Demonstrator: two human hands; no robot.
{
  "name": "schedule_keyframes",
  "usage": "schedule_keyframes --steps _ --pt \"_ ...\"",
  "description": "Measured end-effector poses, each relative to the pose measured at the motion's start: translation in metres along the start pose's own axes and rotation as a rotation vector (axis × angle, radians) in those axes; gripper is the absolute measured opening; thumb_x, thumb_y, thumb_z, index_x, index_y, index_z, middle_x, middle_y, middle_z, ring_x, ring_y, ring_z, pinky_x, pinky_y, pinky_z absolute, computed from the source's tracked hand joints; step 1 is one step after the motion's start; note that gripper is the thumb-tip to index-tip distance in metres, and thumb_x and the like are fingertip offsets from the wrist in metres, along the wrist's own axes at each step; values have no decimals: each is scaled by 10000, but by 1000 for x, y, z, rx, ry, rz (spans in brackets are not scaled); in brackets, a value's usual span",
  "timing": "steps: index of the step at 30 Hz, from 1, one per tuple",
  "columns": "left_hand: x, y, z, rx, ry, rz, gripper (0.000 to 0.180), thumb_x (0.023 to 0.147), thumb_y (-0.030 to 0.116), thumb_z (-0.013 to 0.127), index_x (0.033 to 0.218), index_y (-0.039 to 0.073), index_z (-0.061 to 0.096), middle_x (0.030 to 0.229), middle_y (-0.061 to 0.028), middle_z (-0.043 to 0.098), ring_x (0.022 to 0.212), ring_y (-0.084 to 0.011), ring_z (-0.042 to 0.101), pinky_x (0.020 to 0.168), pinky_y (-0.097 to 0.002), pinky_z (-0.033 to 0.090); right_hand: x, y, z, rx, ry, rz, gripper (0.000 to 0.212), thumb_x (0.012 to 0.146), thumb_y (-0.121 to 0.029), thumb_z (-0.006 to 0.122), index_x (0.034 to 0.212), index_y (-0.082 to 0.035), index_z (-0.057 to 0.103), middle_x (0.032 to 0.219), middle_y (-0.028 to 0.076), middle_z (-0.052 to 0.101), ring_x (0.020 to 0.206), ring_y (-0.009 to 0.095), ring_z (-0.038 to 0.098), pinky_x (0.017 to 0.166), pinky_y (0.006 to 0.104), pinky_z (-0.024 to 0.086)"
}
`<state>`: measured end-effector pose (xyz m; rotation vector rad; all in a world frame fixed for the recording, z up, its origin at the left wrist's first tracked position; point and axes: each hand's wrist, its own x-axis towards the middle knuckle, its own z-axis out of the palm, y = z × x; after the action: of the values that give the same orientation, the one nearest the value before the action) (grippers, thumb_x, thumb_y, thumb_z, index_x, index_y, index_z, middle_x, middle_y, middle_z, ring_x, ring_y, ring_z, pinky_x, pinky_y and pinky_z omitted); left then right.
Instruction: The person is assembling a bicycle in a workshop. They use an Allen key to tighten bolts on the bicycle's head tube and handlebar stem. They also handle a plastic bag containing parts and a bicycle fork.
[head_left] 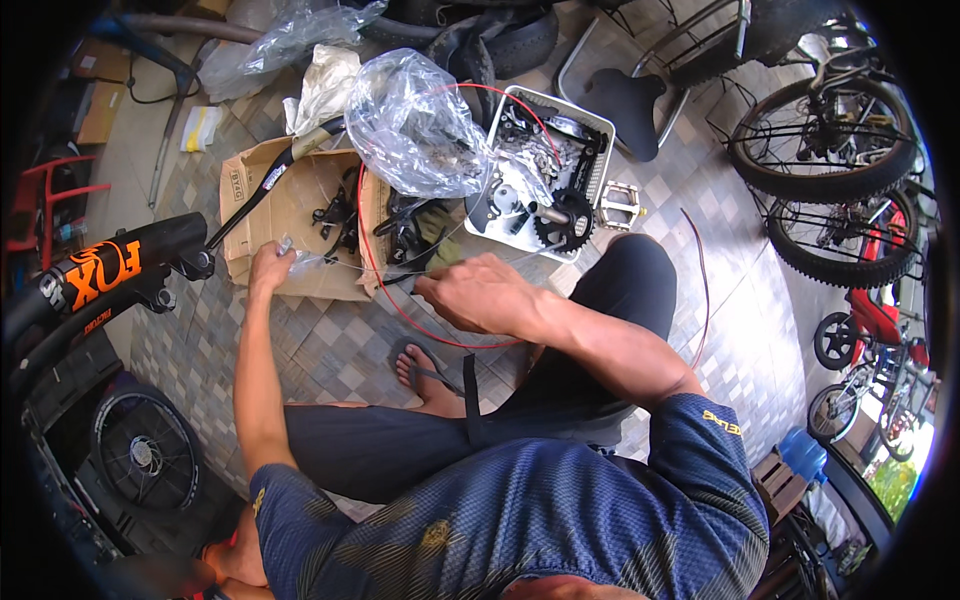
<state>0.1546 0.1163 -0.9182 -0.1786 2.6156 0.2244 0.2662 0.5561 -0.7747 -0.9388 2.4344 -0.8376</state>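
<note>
My left hand [270, 268] is closed at the near left side of an open cardboard box [242, 236], pinching a small piece of clear plastic [287, 245]. A thin grey cable [345, 265] runs from beside that hand across the box toward my right hand [478, 292]. My right hand is a fist in front of the box's right end, with the cable at its fingers. Red cable housing [366, 240] loops behind and under the right hand. Black bike parts [342, 215] lie in the box. A crumpled clear plastic bag [415, 125] covers its far right corner.
Right of the box, a white basket [472, 226] holds a crankset [566, 222] and other metal parts. A pedal [620, 205] lies beside it. A bicycle fork [120, 262] juts in from the left. Bicycle wheels [830, 185] stand at the right; another wheel [146, 452] is lower left.
</note>
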Motion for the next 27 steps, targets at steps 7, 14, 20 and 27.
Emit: schedule_keyframes --steps 7,14,20,27 --pt "-128 131 -42 -746 -69 332 198 988 204 657 887 37 628 715 56 540 668 -53 443 610 -271 396 19 9 -5 281 162 33 321 969 -298 570 1114 -21 640 947 187 709 900 388 704 748 481 543" --pt "-178 206 -21 -868 56 245 253 981 235 669 870 8 661 670 24 571 651 -56 476 583 -273 403 28 9 6 498 168 64 755 878 -688 614 1176 5 640 960 212 710 936 415 687 799 490 523" --pt "-168 204 -7 -923 -67 299 379 1019 374 632 999 -4 645 768 -23 642 729 -70 547 650 -271 449 30 21 16 709 228 207 526 968 -544 594 1200 -78 668 939 233 704 905 403 690 790 490 514" --pt "-154 217 -13 -1249 -157 388 300 1027 272 635 1151 12 551 932 -8 631 856 -59 555 722 -228 444 37 35 18 1086 405 144 447 949 -370 734 1213 -32 607 977 73 685 900 111 619 801 304 521"
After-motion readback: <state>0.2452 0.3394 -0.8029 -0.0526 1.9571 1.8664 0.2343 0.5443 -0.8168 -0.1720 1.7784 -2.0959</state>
